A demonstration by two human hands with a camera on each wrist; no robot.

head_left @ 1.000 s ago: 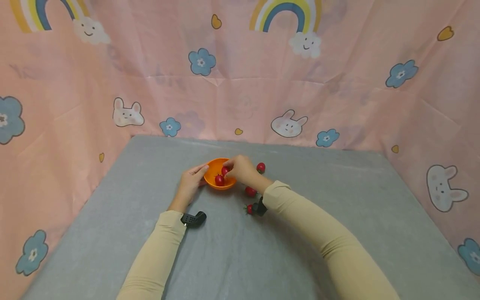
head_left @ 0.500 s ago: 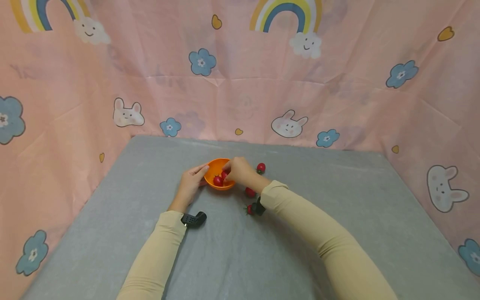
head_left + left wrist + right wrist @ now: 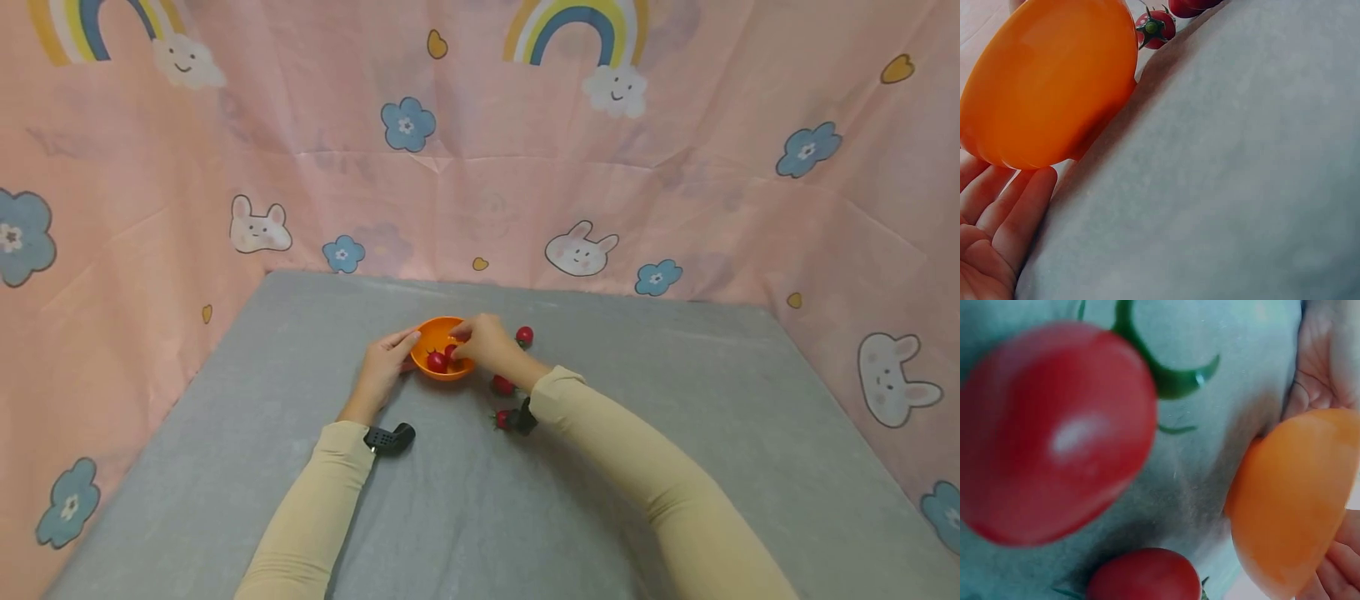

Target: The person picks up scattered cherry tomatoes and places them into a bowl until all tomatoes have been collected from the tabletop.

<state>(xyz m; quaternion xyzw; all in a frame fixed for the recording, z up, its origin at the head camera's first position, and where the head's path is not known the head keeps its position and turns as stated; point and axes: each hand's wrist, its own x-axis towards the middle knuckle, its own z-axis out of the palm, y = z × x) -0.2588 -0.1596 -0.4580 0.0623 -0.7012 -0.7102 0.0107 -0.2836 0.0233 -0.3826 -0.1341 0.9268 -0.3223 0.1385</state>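
Note:
An orange bowl [image 3: 429,337] stands on the grey cloth with two red cherry tomatoes inside, one a whole tomato [image 3: 437,362] and the other a partly hidden tomato [image 3: 451,352]. My left hand [image 3: 379,367] holds the bowl's left side, thumb on the rim; in the left wrist view its fingers [image 3: 1024,212] lie against the underside. Over the bowl's right side reaches my right hand [image 3: 487,344], thumb and forefinger parted close to the partly hidden tomato. The right wrist view shows the bowl's outside [image 3: 1291,500], but the right fingertips are hard to make out.
Three more cherry tomatoes lie right of the bowl: a far tomato [image 3: 524,336], a middle tomato [image 3: 503,385] and a near tomato [image 3: 502,419], close under the right wrist. A pink printed curtain [image 3: 480,192] hangs behind the grey-covered table [image 3: 450,517].
The tomato at my right fingertips has come down beside the other one in the bowl, and thumb and forefinger have parted. My left hand keeps its place on the rim.

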